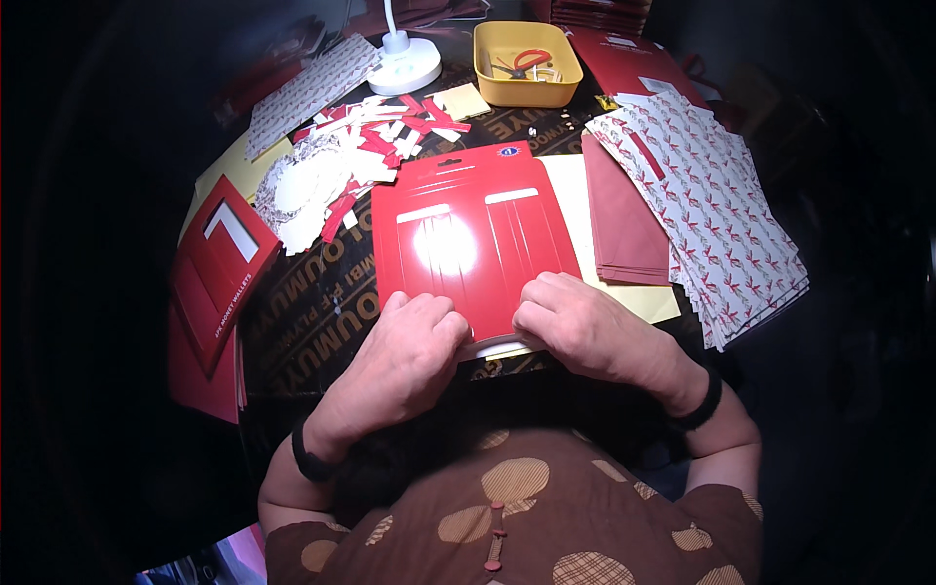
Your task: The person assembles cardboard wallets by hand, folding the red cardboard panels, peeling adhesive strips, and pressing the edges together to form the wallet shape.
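Note:
A glossy red cardboard package (478, 255) lies in front of me, with a hanging slot at its far edge and two long creased panels with white strips at their far ends. My left hand (414, 336) is closed at its near left corner, fingers curled over the edge. Its near right corner is under my right hand (583, 322), also closed with the fingers bent. Between the hands a white edge shows along the package's near side. The fingertips and thumbs are partly hidden.
Red and white paper scraps (385, 136) lie heaped at the far left, beside a red cut-out package (224, 268). Patterned sheets (697, 214) and dull red envelopes (624, 219) are stacked on the right. A yellow bin (526, 93) with scissors and a white lamp (405, 68) stand behind.

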A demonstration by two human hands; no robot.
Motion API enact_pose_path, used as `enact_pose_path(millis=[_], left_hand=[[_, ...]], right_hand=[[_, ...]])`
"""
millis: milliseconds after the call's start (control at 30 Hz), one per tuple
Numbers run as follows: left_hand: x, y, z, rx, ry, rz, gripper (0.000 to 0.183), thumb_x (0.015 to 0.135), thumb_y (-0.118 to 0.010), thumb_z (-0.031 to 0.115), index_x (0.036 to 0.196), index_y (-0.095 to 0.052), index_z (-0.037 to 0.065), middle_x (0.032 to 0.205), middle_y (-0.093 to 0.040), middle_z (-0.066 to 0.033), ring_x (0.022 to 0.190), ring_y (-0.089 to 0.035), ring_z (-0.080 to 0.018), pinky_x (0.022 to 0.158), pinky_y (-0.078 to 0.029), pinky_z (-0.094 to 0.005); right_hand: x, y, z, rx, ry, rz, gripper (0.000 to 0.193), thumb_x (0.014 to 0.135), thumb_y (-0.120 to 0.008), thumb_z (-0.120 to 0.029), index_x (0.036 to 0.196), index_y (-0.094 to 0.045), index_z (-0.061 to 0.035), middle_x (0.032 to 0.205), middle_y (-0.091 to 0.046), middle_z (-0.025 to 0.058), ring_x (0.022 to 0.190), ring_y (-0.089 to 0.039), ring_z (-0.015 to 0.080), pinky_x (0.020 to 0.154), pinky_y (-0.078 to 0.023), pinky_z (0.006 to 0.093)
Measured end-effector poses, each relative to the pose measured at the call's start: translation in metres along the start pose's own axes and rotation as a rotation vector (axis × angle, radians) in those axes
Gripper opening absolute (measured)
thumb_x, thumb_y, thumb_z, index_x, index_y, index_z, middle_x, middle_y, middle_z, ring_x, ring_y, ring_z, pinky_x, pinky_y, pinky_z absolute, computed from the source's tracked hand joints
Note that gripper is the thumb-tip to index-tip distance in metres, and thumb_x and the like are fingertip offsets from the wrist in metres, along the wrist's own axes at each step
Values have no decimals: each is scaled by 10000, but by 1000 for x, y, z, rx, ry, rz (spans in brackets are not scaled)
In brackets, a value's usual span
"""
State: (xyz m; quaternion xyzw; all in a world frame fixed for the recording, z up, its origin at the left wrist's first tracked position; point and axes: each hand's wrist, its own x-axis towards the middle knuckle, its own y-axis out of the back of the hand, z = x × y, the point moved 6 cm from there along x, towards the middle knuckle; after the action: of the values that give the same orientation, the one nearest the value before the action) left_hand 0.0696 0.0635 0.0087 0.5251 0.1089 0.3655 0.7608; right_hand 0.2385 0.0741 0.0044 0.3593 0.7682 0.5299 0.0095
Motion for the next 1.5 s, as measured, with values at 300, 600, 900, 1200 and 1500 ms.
enact_pose_path(millis=[300,600,900,1200,1500], left_hand=[[-4,0,9,110,-36,55,161,800,-652,-8,923,-560,42,819,-503,-92,794,-547,-263,745,-382,-395],[-4,0,10,78,-38,47,239,761,-645,-57,976,-590,33,837,-510,-92,812,-550,-262,778,-384,-393],[-1,-2,12,85,-39,45,348,775,-669,-57,1090,-644,88,828,-523,-47,815,-560,-224,838,-389,-399],[-6,-3,22,222,-75,64,222,811,-705,57,1030,-698,87,823,-553,-25,852,-593,-198,952,-411,-430],[-8,-3,25,240,-60,70,227,821,-693,79,1047,-699,77,856,-565,-32,846,-591,-198,963,-408,-441]], right_hand=[[-8,6,-4,-69,77,6,107,817,-620,-58,846,-518,-43,841,-504,98,811,-554,268,739,-483,372],[-28,25,9,-88,-19,6,118,791,-625,-48,866,-534,-41,856,-518,102,824,-568,276,746,-493,381],[-33,26,10,-105,50,33,126,770,-624,-52,848,-525,-45,838,-504,85,807,-566,254,736,-492,359],[-39,25,0,-181,88,-40,138,793,-688,-48,913,-635,-4,880,-587,74,809,-608,227,696,-495,351],[-52,26,-11,-280,33,17,243,773,-654,-69,1000,-659,18,966,-595,95,907,-609,237,781,-508,329]])
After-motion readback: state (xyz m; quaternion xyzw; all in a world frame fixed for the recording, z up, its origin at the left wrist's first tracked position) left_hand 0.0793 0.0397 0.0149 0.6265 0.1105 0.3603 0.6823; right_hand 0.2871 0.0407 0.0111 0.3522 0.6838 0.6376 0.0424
